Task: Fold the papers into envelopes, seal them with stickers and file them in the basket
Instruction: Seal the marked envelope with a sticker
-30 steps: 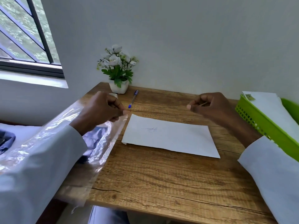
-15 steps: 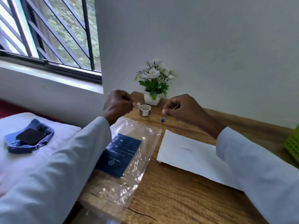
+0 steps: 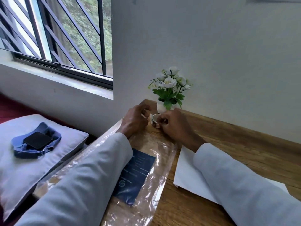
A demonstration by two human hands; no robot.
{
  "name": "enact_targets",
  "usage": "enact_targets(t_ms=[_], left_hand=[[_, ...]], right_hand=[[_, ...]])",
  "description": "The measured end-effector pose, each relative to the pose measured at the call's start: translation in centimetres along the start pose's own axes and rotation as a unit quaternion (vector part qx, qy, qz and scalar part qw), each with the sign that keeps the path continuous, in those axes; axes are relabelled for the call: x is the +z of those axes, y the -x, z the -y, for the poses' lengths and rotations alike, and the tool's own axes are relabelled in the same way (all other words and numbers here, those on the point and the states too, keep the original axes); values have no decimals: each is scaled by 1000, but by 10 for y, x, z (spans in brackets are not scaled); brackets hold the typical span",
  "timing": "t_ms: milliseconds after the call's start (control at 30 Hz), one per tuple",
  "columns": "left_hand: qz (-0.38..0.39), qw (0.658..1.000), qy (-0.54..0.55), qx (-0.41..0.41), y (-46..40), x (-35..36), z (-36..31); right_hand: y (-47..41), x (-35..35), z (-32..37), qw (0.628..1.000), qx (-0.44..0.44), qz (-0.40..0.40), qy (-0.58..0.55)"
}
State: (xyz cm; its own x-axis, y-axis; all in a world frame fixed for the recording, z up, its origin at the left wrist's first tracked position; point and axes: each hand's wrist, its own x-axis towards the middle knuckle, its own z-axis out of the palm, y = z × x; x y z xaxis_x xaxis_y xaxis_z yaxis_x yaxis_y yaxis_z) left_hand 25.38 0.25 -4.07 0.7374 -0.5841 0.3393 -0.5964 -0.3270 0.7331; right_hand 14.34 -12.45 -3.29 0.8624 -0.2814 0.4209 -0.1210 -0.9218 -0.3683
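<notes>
Nearest to me, both of my pale sleeves run up from the bottom edge. My left sleeve (image 3: 91, 173) lies across a clear plastic sleeve (image 3: 146, 185) that is spread flat on the wooden table (image 3: 236, 152), with a dark blue printed card (image 3: 138, 175) showing through it. Just right of the plastic lies the white folded paper (image 3: 187, 175) (my right forearm covers a good part of it), flat on the wood.

Off the table's left side a pale pillow (image 3: 32, 160) sits on the bed, carrying a crumpled blue cloth (image 3: 21, 149) with a black phone (image 3: 37, 140) on top.

Farther along, at the far left corner of the table, my hands meet around a small white roll of stickers (image 3: 156, 117). The fingers of my left hand (image 3: 135, 121) are curled, and thumb and forefinger pinch a little white strip that sticks up beside the roll. My right hand (image 3: 174, 126) is just right of the roll, its fingers (image 3: 160, 120) bent in and pinching at the roll's near edge; I cannot tell exactly how much they hold. The two hands are close but not touching.

Right behind the roll stands a small white pot of white flowers (image 3: 169, 85) against the wall. To the far left, a barred window (image 3: 57, 35) looks out on green leaves.
</notes>
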Motion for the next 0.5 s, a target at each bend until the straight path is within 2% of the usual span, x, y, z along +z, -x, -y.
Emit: enact_targets(t_ms=[167,333,500], left_hand=[[33,997,-49,57,1,3,-4],[30,994,-74,76,1,5,-6],[10,993,-79,88,-1,8,1]], right_hand=[[-7,-2,-15,999,13,30,-36],[-5,-3,-19,996,35,-5,-80],[-2,-2,-10,993,5,-32,-117]])
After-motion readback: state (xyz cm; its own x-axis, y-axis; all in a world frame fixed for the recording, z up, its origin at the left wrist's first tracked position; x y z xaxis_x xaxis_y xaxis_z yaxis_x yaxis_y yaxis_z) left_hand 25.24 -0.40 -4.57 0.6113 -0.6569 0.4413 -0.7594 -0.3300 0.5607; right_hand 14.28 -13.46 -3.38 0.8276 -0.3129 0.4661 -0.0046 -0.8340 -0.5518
